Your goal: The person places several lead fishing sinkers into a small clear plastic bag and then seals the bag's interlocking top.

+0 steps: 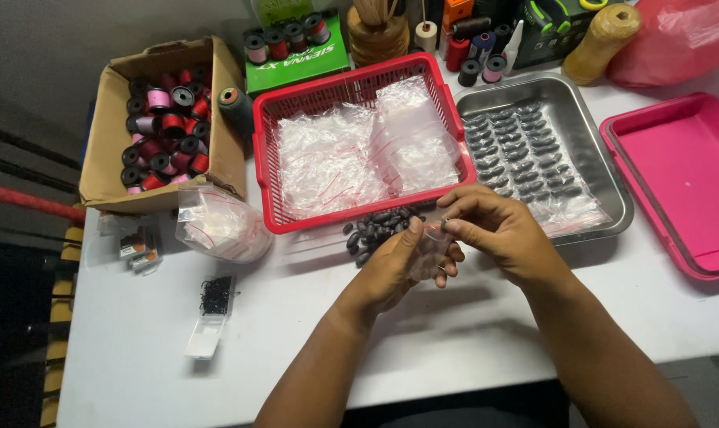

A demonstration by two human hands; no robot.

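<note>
My left hand (399,265) holds a small clear plastic bag (429,247) upright over the white table. My right hand (498,230) pinches a small dark sinker (445,225) at the bag's mouth. A heap of dark oval sinkers (375,228) lies on the table just left of my hands, in front of the red basket (358,208). The basket is filled with clear bags (359,154).
A metal tray (605,170) holds bagged rows of sinkers. A pink tray (680,170) stands at the right. A cardboard box (106,150) of thread spools sits at the left, with a loose bag (217,226) and a small open case of hooks (214,305) below it.
</note>
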